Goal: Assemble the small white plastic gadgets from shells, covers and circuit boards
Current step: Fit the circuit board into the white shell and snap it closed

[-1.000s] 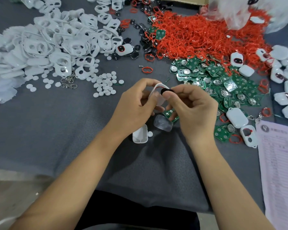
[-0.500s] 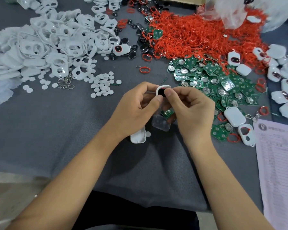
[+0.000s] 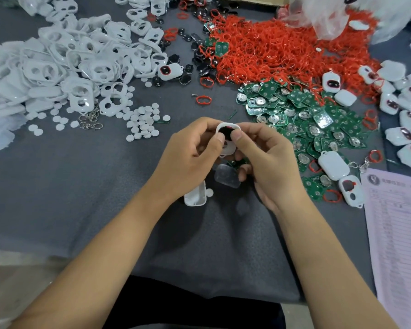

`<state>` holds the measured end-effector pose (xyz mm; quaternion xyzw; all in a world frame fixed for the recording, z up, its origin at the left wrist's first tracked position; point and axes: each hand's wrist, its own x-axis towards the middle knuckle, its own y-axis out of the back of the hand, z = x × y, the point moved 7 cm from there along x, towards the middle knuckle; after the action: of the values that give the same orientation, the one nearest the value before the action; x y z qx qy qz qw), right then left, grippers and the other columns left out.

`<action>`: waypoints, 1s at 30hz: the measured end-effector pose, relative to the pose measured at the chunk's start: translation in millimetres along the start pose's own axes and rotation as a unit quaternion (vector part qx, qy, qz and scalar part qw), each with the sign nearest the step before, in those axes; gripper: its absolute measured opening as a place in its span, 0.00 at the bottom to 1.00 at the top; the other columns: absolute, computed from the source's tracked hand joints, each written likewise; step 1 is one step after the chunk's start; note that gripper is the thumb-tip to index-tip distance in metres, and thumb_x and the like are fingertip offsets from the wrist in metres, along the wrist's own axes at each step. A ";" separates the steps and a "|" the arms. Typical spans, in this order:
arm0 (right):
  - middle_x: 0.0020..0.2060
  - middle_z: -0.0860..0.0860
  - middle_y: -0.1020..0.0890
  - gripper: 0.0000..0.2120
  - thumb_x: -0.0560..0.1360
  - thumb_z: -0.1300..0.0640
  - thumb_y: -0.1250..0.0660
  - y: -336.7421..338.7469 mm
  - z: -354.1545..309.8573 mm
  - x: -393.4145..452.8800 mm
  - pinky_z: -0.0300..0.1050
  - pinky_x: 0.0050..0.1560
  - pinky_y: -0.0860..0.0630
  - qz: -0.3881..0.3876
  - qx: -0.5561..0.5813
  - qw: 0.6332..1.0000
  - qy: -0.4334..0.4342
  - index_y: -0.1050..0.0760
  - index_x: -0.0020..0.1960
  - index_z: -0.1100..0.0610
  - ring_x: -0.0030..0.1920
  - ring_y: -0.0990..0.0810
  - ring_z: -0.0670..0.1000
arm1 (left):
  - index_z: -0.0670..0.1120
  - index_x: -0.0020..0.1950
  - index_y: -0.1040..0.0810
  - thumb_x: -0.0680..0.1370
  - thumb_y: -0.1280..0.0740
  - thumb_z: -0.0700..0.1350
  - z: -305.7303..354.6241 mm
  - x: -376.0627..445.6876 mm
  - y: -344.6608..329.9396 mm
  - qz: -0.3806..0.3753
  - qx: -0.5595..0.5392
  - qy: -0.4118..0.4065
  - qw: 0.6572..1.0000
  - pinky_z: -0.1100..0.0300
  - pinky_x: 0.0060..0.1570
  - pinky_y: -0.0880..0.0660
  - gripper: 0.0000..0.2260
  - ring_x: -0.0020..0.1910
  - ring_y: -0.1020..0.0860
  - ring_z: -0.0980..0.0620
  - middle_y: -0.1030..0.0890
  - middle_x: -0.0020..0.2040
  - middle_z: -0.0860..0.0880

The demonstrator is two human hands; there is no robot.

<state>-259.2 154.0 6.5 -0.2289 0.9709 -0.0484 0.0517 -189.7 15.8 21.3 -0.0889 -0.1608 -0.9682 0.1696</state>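
Where thumbs meet, white cover [image 3: 227,126] between both hands.

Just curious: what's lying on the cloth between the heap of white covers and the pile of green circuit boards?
Head view: white discs, a red ring, a small screw.

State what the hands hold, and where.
Both hands, left and right, pinch a white cover by its sides, thumbs on its face.
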 end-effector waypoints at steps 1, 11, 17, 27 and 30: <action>0.36 0.49 0.18 0.02 0.81 0.62 0.30 0.1 0.0 -0.1 0.39 0.22 0.29 0.000 -0.005 1.000 0.002 0.18 0.52 0.59 0.33 0.22 0.45 | 0.49 0.61 0.19 0.84 0.35 0.40 0.3 -0.2 -0.5 -0.002 0.001 -0.002 1.000 0.65 0.46 0.20 0.09 0.47 0.15 0.58 0.14 0.47 0.58; 0.31 0.48 0.18 0.04 0.80 0.59 0.30 0.3 -15.1 -4.8 0.44 0.28 0.28 0.047 -0.157 0.981 0.103 0.20 0.47 0.55 0.26 0.23 0.48 | 0.47 0.60 0.18 0.84 0.33 0.41 3.4 -0.3 0.9 -0.008 0.019 -0.016 1.000 0.68 0.45 0.22 0.07 0.46 0.14 0.59 0.13 0.45 0.57; 0.36 0.45 0.19 0.02 0.78 0.60 0.27 -11.9 -18.2 -12.8 0.35 0.35 0.31 -0.060 -0.299 0.939 0.160 0.19 0.50 0.55 0.32 0.26 0.43 | 0.43 0.59 0.19 0.84 0.35 0.39 -6.9 3.3 20.0 0.088 0.008 0.033 0.996 0.56 0.44 0.18 0.07 0.46 0.14 0.51 0.14 0.48 0.48; 0.35 0.41 0.23 0.06 0.70 0.47 0.19 -30.3 -12.8 -27.0 0.53 0.37 0.26 -0.243 -0.443 0.824 0.257 0.13 0.45 0.47 0.38 0.26 0.51 | 0.49 0.57 0.16 0.83 0.32 0.43 -12.3 3.4 24.3 0.095 0.028 0.049 0.994 0.65 0.39 0.27 0.06 0.36 0.23 0.61 0.16 0.42 0.55; 0.36 0.43 0.22 0.06 0.70 0.48 0.19 -30.8 -11.7 -26.5 0.53 0.37 0.26 -0.263 -0.446 0.819 0.246 0.13 0.44 0.47 0.39 0.26 0.50 | 0.50 0.55 0.17 0.83 0.32 0.44 -13.2 3.1 25.8 0.100 0.018 0.056 0.993 0.60 0.39 0.26 0.05 0.39 0.20 0.58 0.15 0.44 0.55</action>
<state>-223.5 139.3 23.8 -0.4540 0.7693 0.3239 -0.3117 -184.9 -12.6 16.9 -0.0467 -0.1590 -0.9466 0.2765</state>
